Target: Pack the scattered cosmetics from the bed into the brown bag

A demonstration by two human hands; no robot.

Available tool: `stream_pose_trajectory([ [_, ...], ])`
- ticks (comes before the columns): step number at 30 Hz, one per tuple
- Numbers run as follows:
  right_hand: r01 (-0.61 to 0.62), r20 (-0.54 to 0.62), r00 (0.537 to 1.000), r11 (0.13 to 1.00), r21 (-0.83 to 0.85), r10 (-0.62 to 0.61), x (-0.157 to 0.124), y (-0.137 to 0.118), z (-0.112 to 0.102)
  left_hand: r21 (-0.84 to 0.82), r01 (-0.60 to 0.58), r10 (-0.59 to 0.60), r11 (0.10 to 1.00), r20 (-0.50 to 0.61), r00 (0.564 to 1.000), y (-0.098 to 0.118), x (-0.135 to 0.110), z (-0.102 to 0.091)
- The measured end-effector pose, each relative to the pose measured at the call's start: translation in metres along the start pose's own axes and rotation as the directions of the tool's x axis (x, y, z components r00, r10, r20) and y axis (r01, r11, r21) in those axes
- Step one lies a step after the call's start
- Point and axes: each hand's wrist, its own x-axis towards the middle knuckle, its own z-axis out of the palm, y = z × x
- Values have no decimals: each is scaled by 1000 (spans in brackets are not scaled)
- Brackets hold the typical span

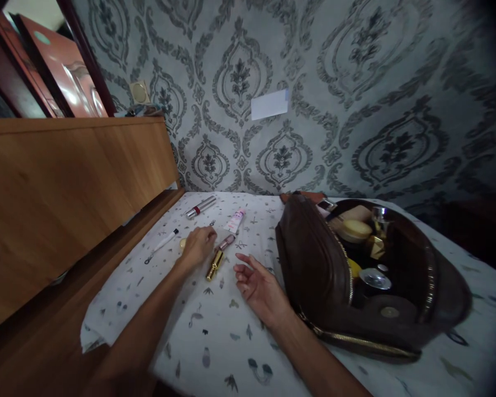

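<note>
My left hand (199,244) is low over the patterned white cloth, its fingers loosely bent with nothing visible in them. Just right of its fingertips lies a small pinkish cosmetic tube (227,241), with a gold lipstick tube (214,265) nearer to me. A small yellowish round thing (182,243) shows partly behind the left hand. My right hand (258,286) is palm partly up, fingers apart and slightly curled, holding nothing. It is between the gold tube and an open dark brown bag (314,259). Beyond the left hand lies a pink and white squeeze tube (235,221).
A silver tube with a red band (201,207) and a slim white stick with a black end (164,241) lie on the left. Inside the bag are a yellow round container (355,230) and several other cosmetics. A wooden panel (78,182) borders the left; papered wall stands behind.
</note>
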Motion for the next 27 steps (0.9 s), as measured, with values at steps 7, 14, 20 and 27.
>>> stream_pose_trajectory([
  [7, -5, -40, 999, 1000, 17, 6, -1, 0, 3, -55, 69, -75, 996, -114, 991, -47, 12, -18],
  [14, -5, -36, 999, 1000, 24, 5, -3, 0, 5, -84, -45, 39, 995, -73, 997, -34, 1, -11],
  [20, 11, -42, 999, 999, 45, -9, -6, 2, 7, -38, -320, 319, 947, -42, 947, 1, -11, -7],
  [27, 6, -52, 999, 998, 59, -3, -5, 3, 6, 242, -309, 235, 920, 292, 927, 35, -24, -7],
])
